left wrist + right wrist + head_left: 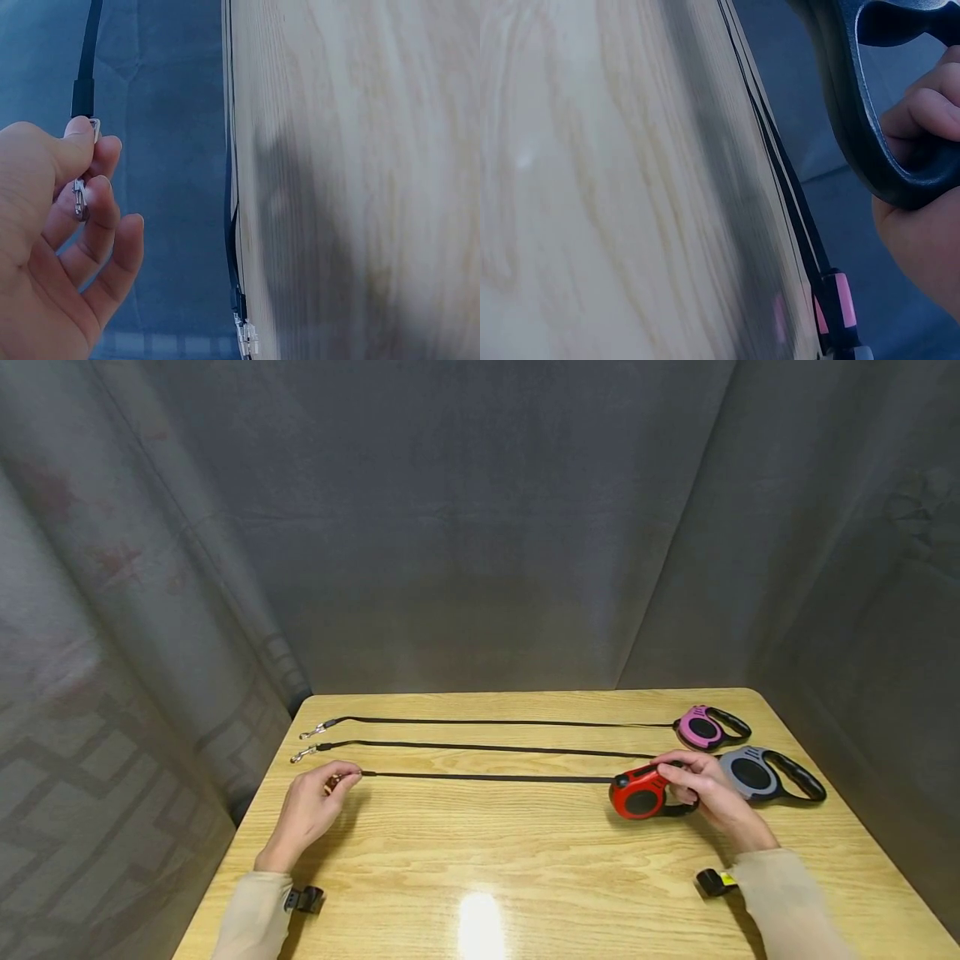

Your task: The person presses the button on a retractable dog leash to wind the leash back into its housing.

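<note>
A red retractable dog leash (pixel 626 802) is held up over the near side of two others, its black strap (pixel 487 777) drawn out straight between both hands. My left hand (pixel 311 806) pinches the strap's end at the metal snap clip (pixel 80 201) between thumb and forefinger, the other fingers loosely bent. My right hand (pixel 718 793) grips the black loop handle (pixel 844 105) of the red leash, fingers passing through the loop. Just behind the right hand lies a grey retractable leash (pixel 738 766), partly covered by it. Farther back is a pink one (pixel 696 724).
On the wooden table (pixel 465 852), the pink and grey leashes have straps stretched leftward, nearly parallel, ending in metal clips (pixel 305 754) near the left edge. Dark grey curtains (pixel 480 568) hang behind and at both sides. A black wrist camera (pixel 306 900) sits at the left sleeve.
</note>
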Motion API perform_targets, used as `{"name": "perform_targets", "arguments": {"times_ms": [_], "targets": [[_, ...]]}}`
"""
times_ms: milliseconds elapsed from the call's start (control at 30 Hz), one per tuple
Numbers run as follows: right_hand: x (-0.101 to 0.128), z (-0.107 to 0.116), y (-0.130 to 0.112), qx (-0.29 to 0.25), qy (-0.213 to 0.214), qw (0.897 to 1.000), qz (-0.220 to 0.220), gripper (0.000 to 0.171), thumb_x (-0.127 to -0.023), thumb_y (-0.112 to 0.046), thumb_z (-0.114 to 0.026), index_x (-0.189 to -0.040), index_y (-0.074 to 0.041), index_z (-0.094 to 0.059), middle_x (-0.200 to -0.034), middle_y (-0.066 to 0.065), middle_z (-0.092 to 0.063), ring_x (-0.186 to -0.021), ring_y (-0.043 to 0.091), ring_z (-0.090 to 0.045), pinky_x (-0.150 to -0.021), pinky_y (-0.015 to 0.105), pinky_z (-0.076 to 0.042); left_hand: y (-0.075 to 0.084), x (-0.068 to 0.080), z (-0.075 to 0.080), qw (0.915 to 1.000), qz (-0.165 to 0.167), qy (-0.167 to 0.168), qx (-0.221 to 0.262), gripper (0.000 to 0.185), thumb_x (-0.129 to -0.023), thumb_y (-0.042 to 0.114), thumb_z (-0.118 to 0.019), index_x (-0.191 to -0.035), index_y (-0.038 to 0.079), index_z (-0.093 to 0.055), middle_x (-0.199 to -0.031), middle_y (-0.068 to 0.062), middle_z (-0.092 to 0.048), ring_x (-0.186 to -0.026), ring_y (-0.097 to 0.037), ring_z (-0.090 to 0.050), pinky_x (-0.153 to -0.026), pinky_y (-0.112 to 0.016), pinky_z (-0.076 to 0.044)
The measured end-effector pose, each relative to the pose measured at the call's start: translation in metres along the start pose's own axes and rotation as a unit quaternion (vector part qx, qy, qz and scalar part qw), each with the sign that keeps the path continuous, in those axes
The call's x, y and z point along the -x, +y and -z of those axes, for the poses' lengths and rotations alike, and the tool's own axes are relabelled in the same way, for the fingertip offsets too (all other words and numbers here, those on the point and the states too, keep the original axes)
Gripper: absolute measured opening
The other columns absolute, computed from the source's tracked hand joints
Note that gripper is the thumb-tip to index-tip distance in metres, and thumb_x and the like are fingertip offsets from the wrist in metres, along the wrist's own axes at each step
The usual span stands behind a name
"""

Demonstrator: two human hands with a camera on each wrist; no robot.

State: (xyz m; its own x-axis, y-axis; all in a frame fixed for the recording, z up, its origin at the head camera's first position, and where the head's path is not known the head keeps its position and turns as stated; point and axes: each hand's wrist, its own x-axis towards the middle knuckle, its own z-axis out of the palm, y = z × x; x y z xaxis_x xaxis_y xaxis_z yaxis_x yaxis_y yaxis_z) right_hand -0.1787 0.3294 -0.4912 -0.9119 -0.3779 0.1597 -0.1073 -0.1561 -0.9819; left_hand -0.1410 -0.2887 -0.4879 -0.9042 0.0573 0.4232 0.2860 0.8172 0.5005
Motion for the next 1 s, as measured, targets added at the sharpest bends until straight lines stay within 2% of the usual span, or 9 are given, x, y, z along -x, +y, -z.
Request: {"name": "perform_targets", "arguments": {"times_ms": [233,567,1000], "targets": [[-0.003,-0.004,0.002,-0.010,-0.012,1.000,0.002,0.048,-0.104,0.010,-0.047,-0.108,-0.024,-0.081,-0.070,-0.014,-0.061,-0.056,0.026,-0.020,-0.051,0.042,-0.013,0.000,-0.001,0.000,1.0000,0.005,-0.005,0.005,0.006,-0.098,0.014,-0.077,-0.104,0.016,-0.080,-0.090,0.004,-0.078,-0.074,-0.003,-0.059,-0.066,-0.026,-0.050],[-0.004,-0.007,0.006,-0.012,-0.010,1.000,0.008,0.050,-0.103,0.012,-0.047,-0.108,-0.024,-0.081,-0.075,-0.013,-0.065,-0.054,0.026,-0.017,-0.051,0.042,-0.010,0.000,0.002,0.000,0.9999,-0.012,0.003,0.006,0.007,-0.096,0.012,-0.079,-0.102,0.016,-0.080,-0.089,0.004,-0.078,-0.072,-0.001,-0.059,-0.065,-0.026,-0.051],[-0.006,-0.014,0.008,0.002,-0.006,1.000,0.001,0.047,-0.104,0.009,-0.050,-0.108,-0.026,-0.081,-0.079,-0.012,-0.067,-0.055,0.028,-0.017,-0.051,0.042,-0.012,0.002,0.003,-0.003,0.9998,-0.005,-0.015,0.013,0.008,-0.098,0.013,-0.077,-0.105,0.017,-0.080,-0.092,0.003,-0.079,-0.072,-0.003,-0.061,-0.066,-0.027,-0.052]]}}
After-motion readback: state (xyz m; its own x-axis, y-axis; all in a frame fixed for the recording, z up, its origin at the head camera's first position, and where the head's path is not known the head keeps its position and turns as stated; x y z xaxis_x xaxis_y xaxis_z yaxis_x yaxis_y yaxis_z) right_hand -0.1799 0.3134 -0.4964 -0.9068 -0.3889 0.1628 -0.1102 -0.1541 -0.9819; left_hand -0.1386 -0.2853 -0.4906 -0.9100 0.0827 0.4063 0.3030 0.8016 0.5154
